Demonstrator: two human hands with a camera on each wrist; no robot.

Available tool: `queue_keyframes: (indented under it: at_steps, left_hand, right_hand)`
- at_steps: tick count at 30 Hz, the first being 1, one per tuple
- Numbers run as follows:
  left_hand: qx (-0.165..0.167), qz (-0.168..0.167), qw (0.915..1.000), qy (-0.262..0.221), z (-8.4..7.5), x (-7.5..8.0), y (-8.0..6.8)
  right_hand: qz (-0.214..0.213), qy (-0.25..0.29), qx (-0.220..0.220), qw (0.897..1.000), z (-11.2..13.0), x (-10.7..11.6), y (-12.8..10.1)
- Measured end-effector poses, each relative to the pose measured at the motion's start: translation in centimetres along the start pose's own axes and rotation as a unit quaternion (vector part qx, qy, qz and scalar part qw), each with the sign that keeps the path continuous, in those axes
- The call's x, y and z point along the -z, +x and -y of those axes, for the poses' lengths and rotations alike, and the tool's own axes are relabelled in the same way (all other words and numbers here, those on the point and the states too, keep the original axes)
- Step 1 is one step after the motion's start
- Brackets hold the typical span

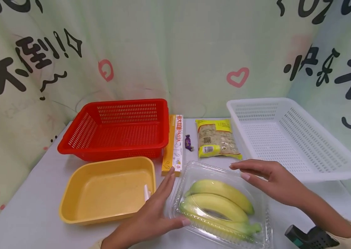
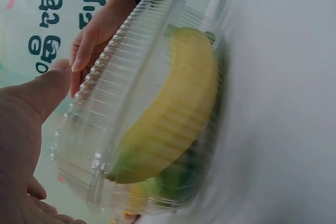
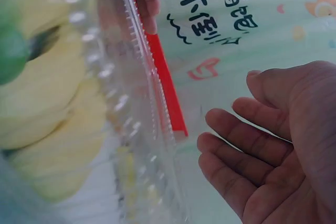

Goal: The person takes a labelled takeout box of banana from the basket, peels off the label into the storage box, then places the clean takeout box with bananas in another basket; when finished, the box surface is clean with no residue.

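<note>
A clear plastic clamshell box [image 1: 198, 169] with its lid down stands at the front middle of the table. Several yellow-green bananas [image 1: 216, 204] lie inside it. At the box's left side is my left hand [image 1: 150, 214], its fingers stretched out and its thumb by the front left edge; whether it touches the plastic is hard to tell. My right hand [image 1: 275, 178] hovers over the box's far right corner with loosely extended fingers and holds nothing. In the right wrist view, a gap shows between the right hand [image 3: 278, 145] and the box's beaded rim.
Left of the box are a yellow tray [image 1: 85, 193] with a small white object [image 1: 146, 192] and a red basket [image 1: 116, 152]. Behind it lie a pasta box [image 1: 172, 143], a purple-wrapped candy [image 1: 188, 143] and a yellow-and-brown packet [image 1: 217, 138]. A white basket [image 1: 328, 141] stands at the right.
</note>
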State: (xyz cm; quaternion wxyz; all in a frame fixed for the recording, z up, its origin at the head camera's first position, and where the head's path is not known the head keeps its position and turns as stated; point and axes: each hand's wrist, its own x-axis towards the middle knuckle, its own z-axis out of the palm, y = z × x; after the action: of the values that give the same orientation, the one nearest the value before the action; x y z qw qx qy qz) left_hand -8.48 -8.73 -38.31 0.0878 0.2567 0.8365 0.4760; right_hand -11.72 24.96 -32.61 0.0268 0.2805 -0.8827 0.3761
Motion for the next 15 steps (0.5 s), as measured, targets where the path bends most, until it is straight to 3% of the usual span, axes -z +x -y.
queue_keyframes:
  at_steps: [6, 15]
  left_hand:
    - [-0.006, -0.016, 0.9998, 0.011, 0.2, -0.4, 0.2]
    - [-0.009, -0.012, 0.9998, 0.013, 0.9, -0.9, 0.4]
  right_hand:
    - [-0.022, -0.019, 0.014, 0.999, -0.3, 0.2, -1.8]
    - [-0.008, -0.057, 0.051, 0.997, -0.8, 0.8, -4.8]
